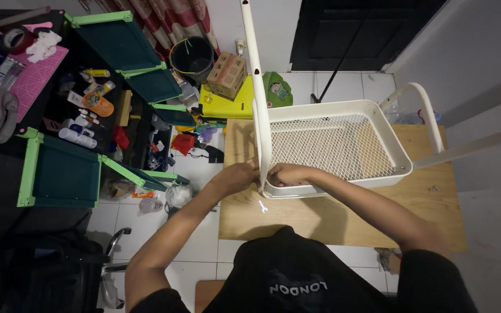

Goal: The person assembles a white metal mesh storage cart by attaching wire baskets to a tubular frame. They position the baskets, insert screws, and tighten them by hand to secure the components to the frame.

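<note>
**Post held to the basket's near corner**

A white mesh basket is seen lying on a wooden board, its near left corner met by a long white post that runs away toward the far wall. Both hands are gathered at that corner. The left hand is closed around the post from the left side; the right hand is curled against the basket's rim just beside the post — whether a fastener or tool is pinched in its fingers cannot be told, as the fingertips are hidden by the post.

A small white wrench lies on the board, just near of the hands and untouched. A second, curved white post is seen at the basket's far right corner.

The step in hand is judged to be the joining of post to basket. It would be done well if the post were kept pressed flush against the corner and the holes kept aligned, the left hand steadying while the right works — any twist in the long post would likely be magnified at its far end.

To the left, green shelves and a yellow case stand on the tiled floor.
</note>
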